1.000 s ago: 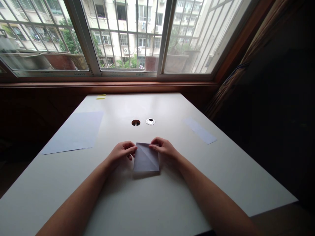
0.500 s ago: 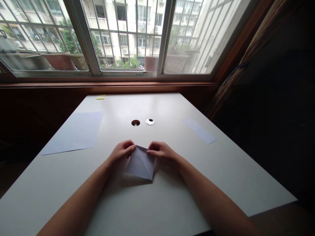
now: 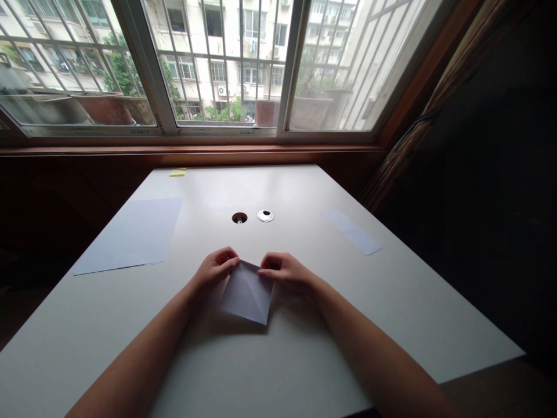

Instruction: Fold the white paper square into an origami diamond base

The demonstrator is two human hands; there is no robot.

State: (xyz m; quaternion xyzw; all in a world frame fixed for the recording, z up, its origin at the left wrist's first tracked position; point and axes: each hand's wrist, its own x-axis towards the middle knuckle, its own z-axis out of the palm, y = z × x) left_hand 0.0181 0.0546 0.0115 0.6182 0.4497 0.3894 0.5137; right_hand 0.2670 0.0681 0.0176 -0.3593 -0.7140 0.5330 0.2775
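Note:
A folded sheet of white paper (image 3: 247,296), roughly square and marked with a diagonal crease, is held up between both hands over the table. My left hand (image 3: 215,267) pinches its upper left corner between thumb and fingers. On the upper right edge, my right hand (image 3: 285,269) grips the paper the same way, with the fingers curled behind. The lower edge points toward me and casts a shadow on the tabletop. What the fingers do behind the paper is hidden.
The white table (image 3: 278,371) carries larger sheets of paper (image 3: 134,232) on the left and a paper strip (image 3: 354,232) on the right. Farther back are a cable hole (image 3: 239,217), a round metal cover (image 3: 265,216) and yellow sticky notes (image 3: 178,172). A barred window stands behind.
The folded paper has tilted slightly, its lower edge shifting a little toward me and to the left. Both hands keep their grip and have hardly moved.

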